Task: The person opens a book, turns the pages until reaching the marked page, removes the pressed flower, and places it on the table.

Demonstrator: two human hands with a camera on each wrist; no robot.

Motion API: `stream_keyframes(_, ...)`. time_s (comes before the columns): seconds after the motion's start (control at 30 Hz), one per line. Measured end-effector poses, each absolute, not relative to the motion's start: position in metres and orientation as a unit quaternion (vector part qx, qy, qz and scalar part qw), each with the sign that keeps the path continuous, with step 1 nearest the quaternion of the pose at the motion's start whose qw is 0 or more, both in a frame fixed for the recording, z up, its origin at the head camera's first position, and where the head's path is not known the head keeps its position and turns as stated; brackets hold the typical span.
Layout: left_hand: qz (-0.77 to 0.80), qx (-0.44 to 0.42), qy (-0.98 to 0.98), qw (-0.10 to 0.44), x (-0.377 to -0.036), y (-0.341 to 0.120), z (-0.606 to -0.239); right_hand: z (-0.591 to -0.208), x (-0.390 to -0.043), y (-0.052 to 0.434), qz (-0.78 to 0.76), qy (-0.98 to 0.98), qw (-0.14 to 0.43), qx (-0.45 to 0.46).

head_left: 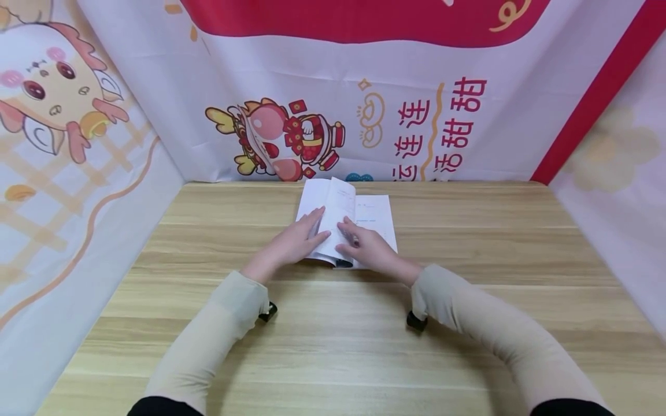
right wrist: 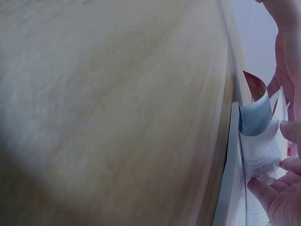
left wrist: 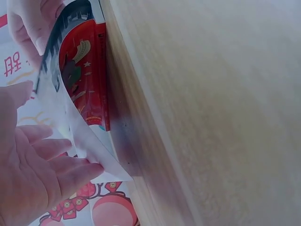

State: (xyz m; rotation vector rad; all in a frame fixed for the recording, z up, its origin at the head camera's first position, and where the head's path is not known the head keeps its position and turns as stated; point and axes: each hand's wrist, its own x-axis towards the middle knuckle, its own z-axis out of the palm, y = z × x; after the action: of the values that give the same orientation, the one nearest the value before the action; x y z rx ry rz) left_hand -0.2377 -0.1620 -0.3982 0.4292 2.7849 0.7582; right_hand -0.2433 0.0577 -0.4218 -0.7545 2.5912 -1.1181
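A thin white booklet (head_left: pixel 376 215) lies open on the wooden table (head_left: pixel 333 346), a little beyond the middle. One page (head_left: pixel 337 203) stands lifted and curled over its centre. My left hand (head_left: pixel 308 232) lies with straight fingers against the left side of that page; the left wrist view shows the left hand (left wrist: pixel 51 165) flat under the curling page (left wrist: pixel 70 113). My right hand (head_left: pixel 350 234) is at the booklet's near edge and pinches the lifted page. In the right wrist view the right hand (right wrist: pixel 277 174) holds the bent page (right wrist: pixel 257 141).
Printed cloth walls (head_left: pixel 364 104) with cartoon figures and red lettering close in the table at the back and both sides. Black wrist mounts (head_left: pixel 267 312) sit under both sleeves. Bare wood stretches between me and the booklet.
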Motion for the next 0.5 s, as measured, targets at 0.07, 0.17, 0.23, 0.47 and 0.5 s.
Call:
stream_keyframes(0.07,0.251,0.155,0.949,0.109,-0.238,-0.1618,-0.3988,-0.422,-0.2416,0.0561,-0.384,0.879,0.11,-0.259)
stream_keyframes(0.17,0.238,0.169,0.95,0.108,-0.2396,-0.1616,-0.4013,-0.4219,-0.2409,0.0542,-0.389,0.875,0.106,-0.267)
stream_keyframes(0.23,0.233,0.174,0.95,0.111,-0.2407,-0.1615,-0.4031,-0.422,-0.2414,0.0532,-0.391,0.873,0.107,-0.271)
stream_keyframes(0.47,0.208,0.198,0.951,0.115,-0.2412,-0.1608,-0.4066,-0.4245,-0.2433,0.0559,-0.366,0.867,0.118,-0.315)
stream_keyframes(0.5,0.206,0.204,0.95,0.117,-0.241,-0.1606,-0.407,-0.4246,-0.2434,0.0569,-0.359,0.867,0.119,-0.325)
